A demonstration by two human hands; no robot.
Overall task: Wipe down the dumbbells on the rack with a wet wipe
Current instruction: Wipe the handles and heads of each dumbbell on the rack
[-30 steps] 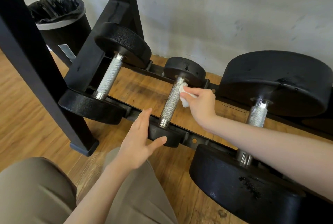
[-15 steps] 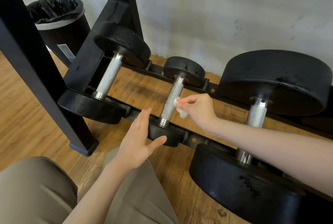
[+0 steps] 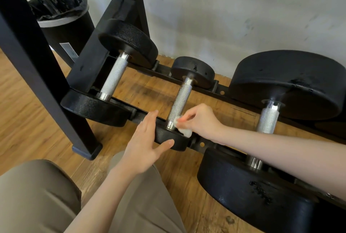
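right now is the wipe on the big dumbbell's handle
No, the right hand pinches the wet wipe against the lower end of the small middle dumbbell; the big dumbbell is untouched.

large dumbbell point(image 3: 286, 83) cut off at right edge, wet wipe point(image 3: 184, 130) partly hidden under right hand point(image 3: 203, 121)

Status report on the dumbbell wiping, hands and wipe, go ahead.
Right hand pinches wet wipe at near end of middle dumbbell handle. Left hand open, touching its near head. Nothing in the way.

White wet wipe point(image 3: 182, 127) bunched against small dumbbell's point(image 3: 180, 99) knurled handle, near its front black head
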